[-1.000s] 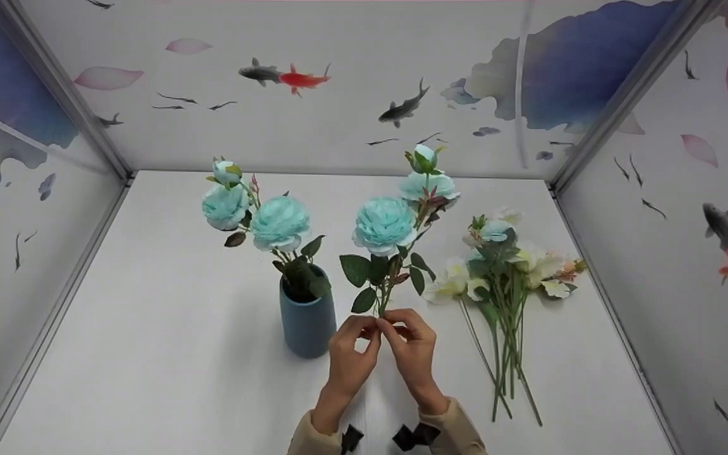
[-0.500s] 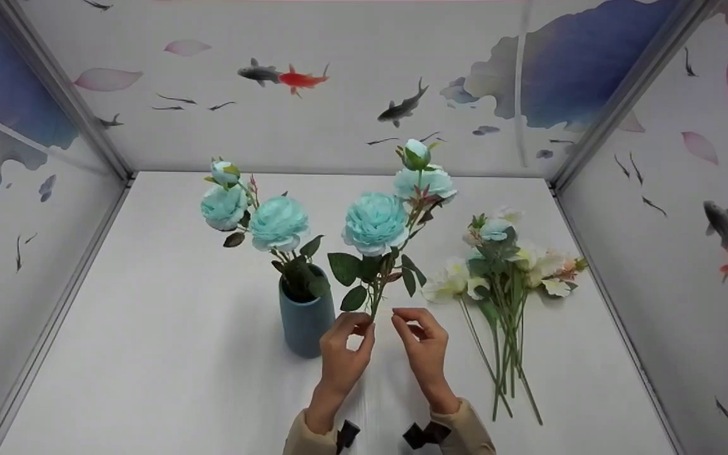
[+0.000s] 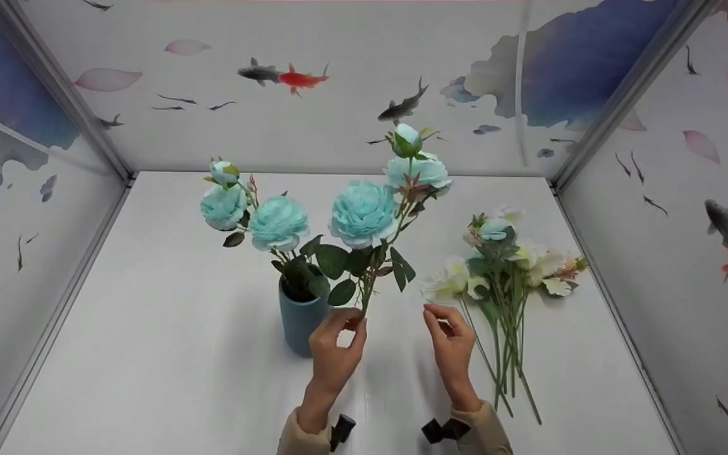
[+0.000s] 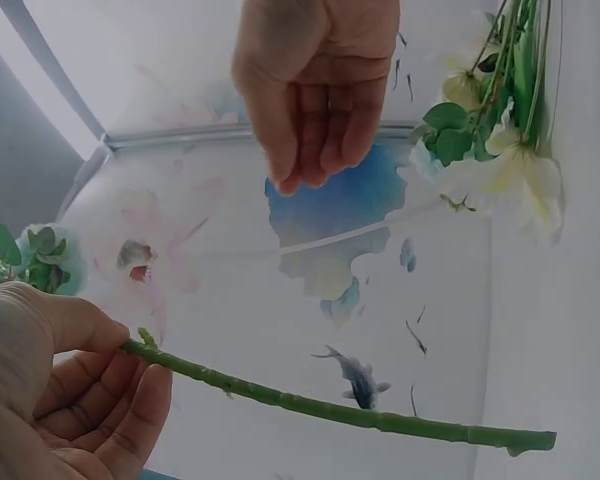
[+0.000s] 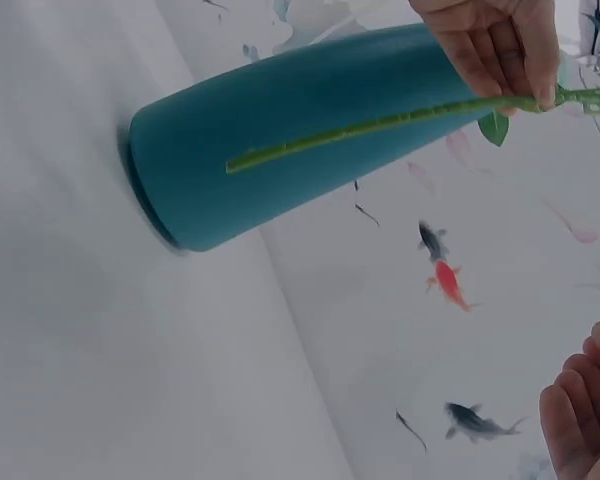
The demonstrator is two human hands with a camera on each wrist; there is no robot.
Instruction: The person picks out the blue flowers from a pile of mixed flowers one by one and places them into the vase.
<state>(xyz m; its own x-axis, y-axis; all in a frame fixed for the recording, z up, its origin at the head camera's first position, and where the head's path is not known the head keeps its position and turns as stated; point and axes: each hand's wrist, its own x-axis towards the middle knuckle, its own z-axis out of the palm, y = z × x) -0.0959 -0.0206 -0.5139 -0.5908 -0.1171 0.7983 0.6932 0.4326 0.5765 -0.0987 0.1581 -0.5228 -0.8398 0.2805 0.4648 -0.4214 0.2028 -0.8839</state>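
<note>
My left hand (image 3: 333,357) pinches the stem of an artificial turquoise rose spray (image 3: 364,215) between thumb and fingers. The spray has two full blooms, a bud on top and dark green leaves. Its bare green stem (image 4: 340,410) runs out below the fingers in the left wrist view. Just left of that hand stands a blue vase (image 3: 297,325), upright, holding another turquoise rose spray (image 3: 279,222). My right hand (image 3: 452,347) hovers to the right of the held stem, fingers loosely bent together, with nothing visible in them. In the right wrist view, the stem passes in front of the vase (image 5: 310,100).
A bunch of cream, pale blue and peach flowers (image 3: 509,265) lies on the white table (image 3: 149,354) at the right, stems toward the front. Panels printed with fish and petals (image 3: 339,38) enclose the table at the back and sides.
My right hand has come off the stem and moved right. The left hand has shifted left and slightly up with the rose spray, bringing it nearer the vase.
</note>
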